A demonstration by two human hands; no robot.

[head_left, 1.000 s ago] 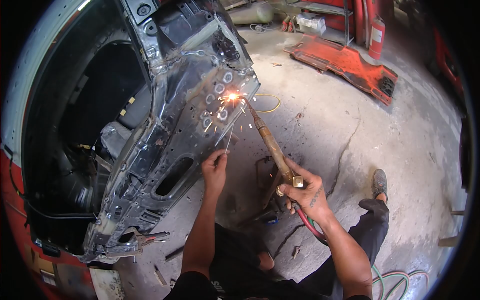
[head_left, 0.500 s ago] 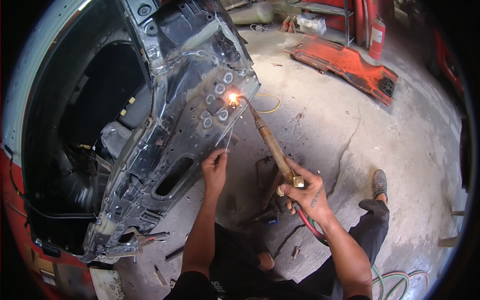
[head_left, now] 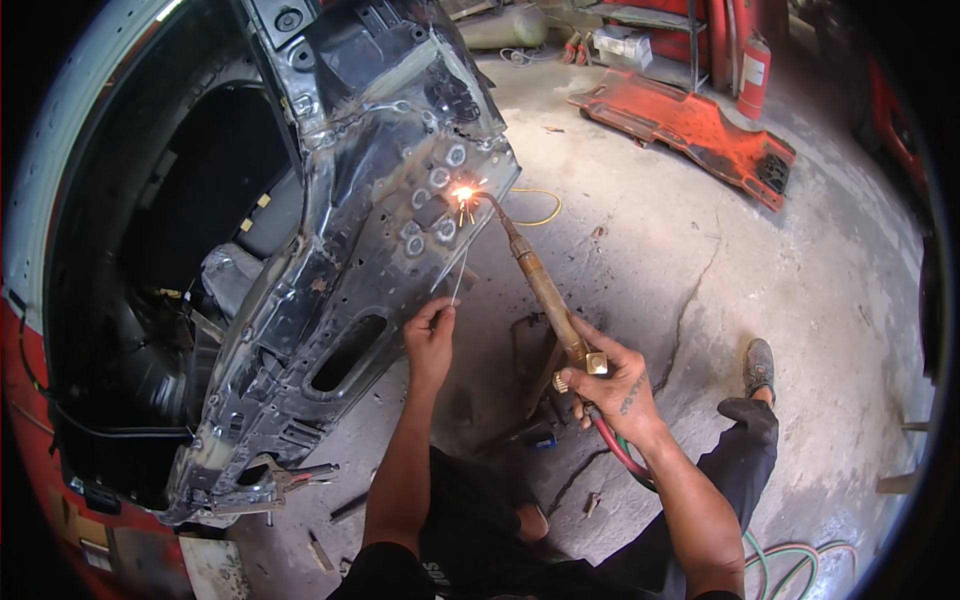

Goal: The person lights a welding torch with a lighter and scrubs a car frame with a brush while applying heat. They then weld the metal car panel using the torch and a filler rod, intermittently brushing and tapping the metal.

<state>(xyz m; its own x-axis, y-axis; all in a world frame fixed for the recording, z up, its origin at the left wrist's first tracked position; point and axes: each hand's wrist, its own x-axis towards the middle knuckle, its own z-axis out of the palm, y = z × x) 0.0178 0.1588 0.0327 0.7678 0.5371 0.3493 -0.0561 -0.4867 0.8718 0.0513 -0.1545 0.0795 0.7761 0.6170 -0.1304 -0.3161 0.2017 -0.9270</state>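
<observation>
My right hand [head_left: 612, 382] is wrapped round the valve end of a brass gas torch [head_left: 545, 295]. The torch's bent tip reaches a dark metal car body panel [head_left: 400, 230], where a bright orange glow [head_left: 465, 193] throws short sparks. Between its thumb and fingers my left hand [head_left: 431, 338] pinches a thin metal rod [head_left: 460, 275], which slants up toward the glow. Several round weld marks [head_left: 440, 178] lie around the glowing spot. Below my right hand a red hose [head_left: 622, 452] and a green one leave the torch.
Locking pliers [head_left: 300, 477] are clamped on the panel's lower end. On the floor are a red creeper [head_left: 690, 130], a yellow loop [head_left: 545, 205] and hoses [head_left: 800, 560] at the lower right. A fire extinguisher [head_left: 754, 75] stands at the back. My shoe [head_left: 759, 368] is at the right.
The sparks are fewer and shorter than one second ago, and their pattern has shifted. Both hands and the torch have hardly moved.
</observation>
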